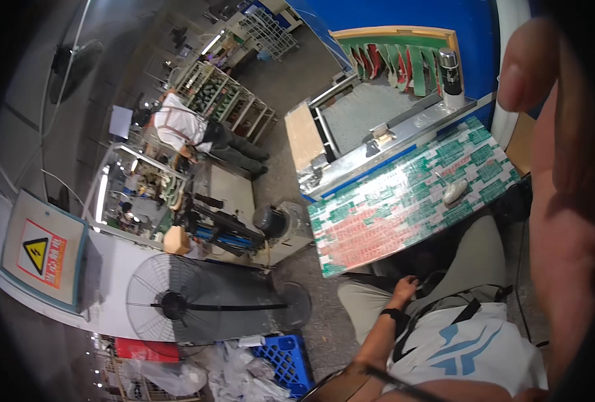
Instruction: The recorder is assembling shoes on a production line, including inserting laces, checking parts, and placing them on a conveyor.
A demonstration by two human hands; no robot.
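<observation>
**Workshop view: shiny patchwork bench, both hands off it**

Busy workshop with grey floor (324, 315), and right up front is a bench (378, 221) covered in glossy printed sheet, green, white and red blocks, crisp straight edges with a bit of fisheye bend. One pale, lumpy, roundish-long thing (455, 191) lies on it, toward the right end and near the edge facing the person.

Left hand (405, 287) is down at the lap just off that edge, fingers loosely curled, dark wristband (394, 313) on. Can't tell if that grip has hold of anything. Right hand (572, 120) is huge and soft-focus up by the lens, one finger pointing down; how far open its grip is or what's in it, can't tell either.

Past the bench's far edge there's a shiny metal ledge (384, 144), then a flat grey tray (371, 117), with limp green and red strips (405, 67) hanging inside a wooden frame (398, 30). Silver-and-black flask (449, 70) stands upright beside them.

Room to move: knees in soft grey-green trousers (358, 301) tuck close to the bench, while floor opens out on the left, toward a wire-caged fan (174, 305) and a blue lattice crate (284, 362)
</observation>
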